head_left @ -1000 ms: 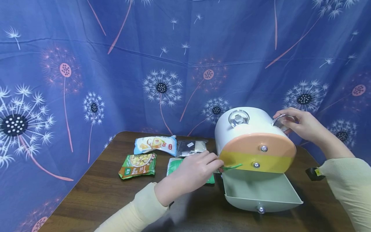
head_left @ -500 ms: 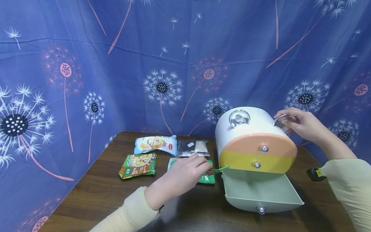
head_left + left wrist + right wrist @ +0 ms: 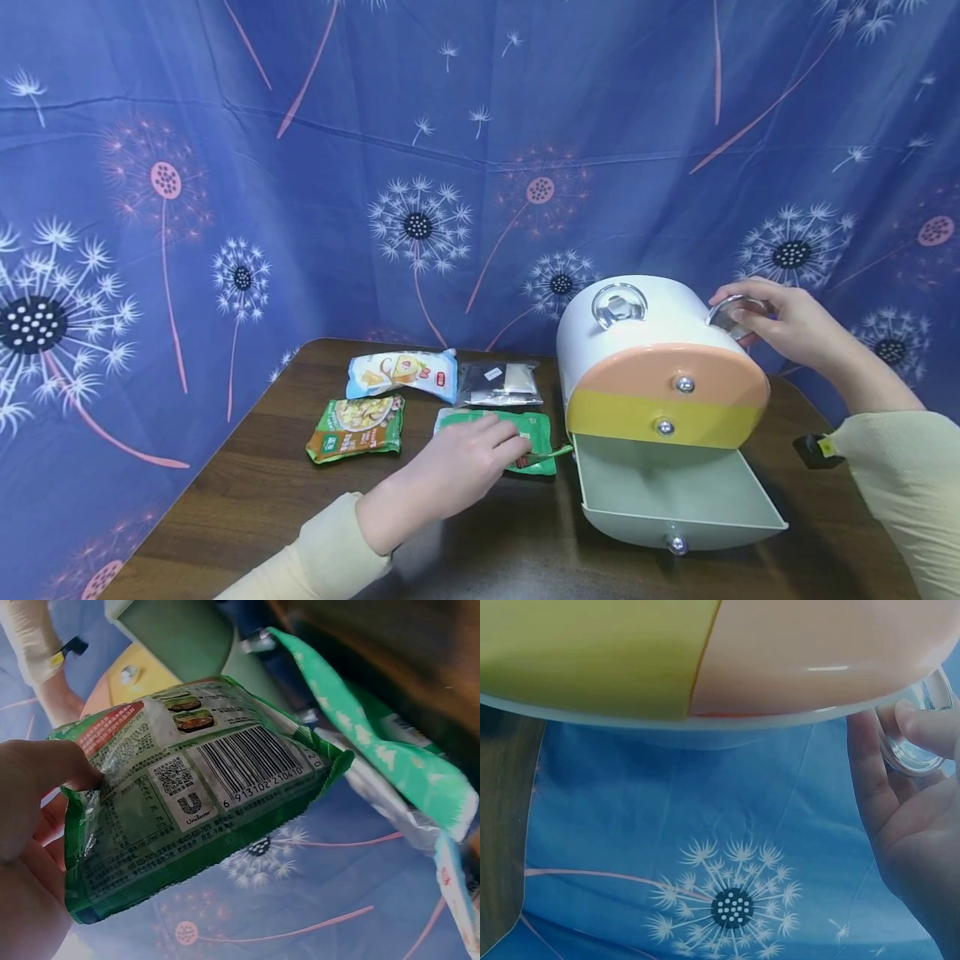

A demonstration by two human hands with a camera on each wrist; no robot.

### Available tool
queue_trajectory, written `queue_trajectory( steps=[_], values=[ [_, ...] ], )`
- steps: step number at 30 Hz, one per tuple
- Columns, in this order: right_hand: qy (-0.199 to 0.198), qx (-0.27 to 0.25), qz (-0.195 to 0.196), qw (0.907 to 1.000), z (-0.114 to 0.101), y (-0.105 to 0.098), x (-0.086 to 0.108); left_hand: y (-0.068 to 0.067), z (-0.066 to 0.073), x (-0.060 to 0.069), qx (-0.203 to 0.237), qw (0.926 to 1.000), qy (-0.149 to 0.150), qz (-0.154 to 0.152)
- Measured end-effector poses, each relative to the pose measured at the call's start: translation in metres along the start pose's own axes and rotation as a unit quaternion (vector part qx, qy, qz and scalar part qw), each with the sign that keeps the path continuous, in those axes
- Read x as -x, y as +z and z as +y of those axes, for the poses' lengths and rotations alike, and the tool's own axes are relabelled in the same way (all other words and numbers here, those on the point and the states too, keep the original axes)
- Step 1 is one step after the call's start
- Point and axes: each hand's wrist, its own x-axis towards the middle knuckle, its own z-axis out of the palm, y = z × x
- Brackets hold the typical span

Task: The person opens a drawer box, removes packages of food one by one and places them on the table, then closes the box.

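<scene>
My left hand (image 3: 457,471) pinches a green food packet (image 3: 202,795) by one edge, thumb on its printed back. A barcode and cooking pictures show there in the left wrist view; in the head view only a thin green strip of it shows past the fingers. It hangs over a larger green pouch (image 3: 532,425), left of a small drawer cabinet (image 3: 660,304). The cabinet is white with orange and yellow drawer fronts; its pale green bottom drawer (image 3: 675,483) is pulled out. On the cabinet's upper right, my right hand (image 3: 795,325) grips a shiny round ear-like piece (image 3: 898,754).
Left on the wooden table (image 3: 247,492) lie a green and orange packet (image 3: 360,429) and a white and blue packet (image 3: 402,375). A dark clear-wrapped packet (image 3: 498,383) lies near the cabinet. Behind hangs a blue dandelion cloth (image 3: 322,250).
My left hand has moved left and slightly down with the packet, away from the cabinet and over the green pouch. The right hand stays on the ear-like piece; the drawer has not moved.
</scene>
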Motion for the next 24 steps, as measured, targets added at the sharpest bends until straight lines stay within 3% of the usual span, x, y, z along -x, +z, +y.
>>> queue_trajectory(
  steps=[7, 17, 24],
  values=[
    [0.002, 0.002, 0.002, 1.0, 0.0, 0.0, 0.0, 0.006, 0.001, 0.016, -0.011, 0.999, 0.025, -0.035],
    [-0.007, -0.001, 0.009, 0.9999, 0.003, 0.002, 0.001, 0.012, 0.006, 0.034, -0.04, 0.9947, 0.076, -0.057],
    [-0.004, -0.001, 0.011, 0.9999, 0.003, 0.002, -0.001, 0.022, 0.009, 0.04, -0.052, 0.9922, 0.105, -0.045]
  ],
)
